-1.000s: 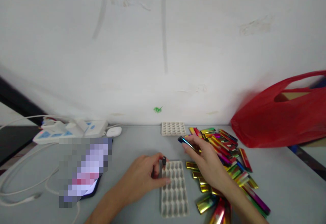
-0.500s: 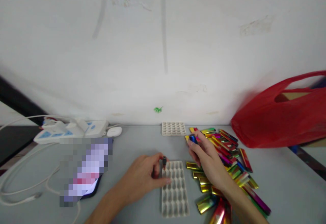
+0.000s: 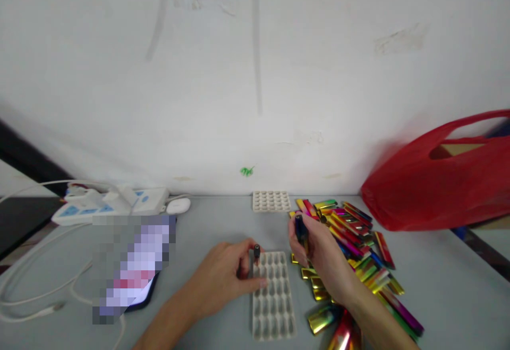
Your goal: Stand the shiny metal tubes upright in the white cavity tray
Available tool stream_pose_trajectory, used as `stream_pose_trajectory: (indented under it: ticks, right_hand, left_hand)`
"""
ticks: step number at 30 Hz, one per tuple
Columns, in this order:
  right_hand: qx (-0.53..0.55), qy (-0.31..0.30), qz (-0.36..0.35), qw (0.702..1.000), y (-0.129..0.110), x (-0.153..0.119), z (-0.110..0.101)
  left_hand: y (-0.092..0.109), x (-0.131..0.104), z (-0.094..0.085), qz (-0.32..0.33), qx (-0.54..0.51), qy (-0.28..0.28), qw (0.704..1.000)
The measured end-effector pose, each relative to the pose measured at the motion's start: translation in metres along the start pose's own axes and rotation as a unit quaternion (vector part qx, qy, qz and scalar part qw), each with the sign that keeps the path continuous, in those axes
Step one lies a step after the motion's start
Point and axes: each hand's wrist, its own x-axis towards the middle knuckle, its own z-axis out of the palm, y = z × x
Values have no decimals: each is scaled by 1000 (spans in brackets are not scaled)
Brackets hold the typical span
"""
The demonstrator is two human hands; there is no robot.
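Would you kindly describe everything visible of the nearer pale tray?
The nearer pale tray is a rectangle, perhaps moulded plastic, with rounded hollows, four across. It lies flat on the grey table, long sides pointing away from the person. The left grip covers part of its left edge, apparently touching it; a small black piece shows at its far left corner.

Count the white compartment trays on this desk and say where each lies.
2: the near tray lies at the left hand; the far tray lies by the wall. The red bag might hide more.
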Motion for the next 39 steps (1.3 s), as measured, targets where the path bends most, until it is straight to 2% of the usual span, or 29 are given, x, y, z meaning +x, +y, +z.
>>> stream_pose_trajectory:
  ticks: [5,20,30,39]
  right_hand:
    - [99,-17,28,995,1,0,3]
    - [108,-41,64,991,3,-2,14]
    - [105,-37,63,992,7,0,15]
    - [93,-38,63,993,7,0,13]
  left_hand:
    - [-2,0,1,10,-1,4,1000]
    - [-1,0,2,-1,-2,5,1000]
    - [-10,5,3,44,-170,36,984]
    - [-12,7,4,49,-176,72,981]
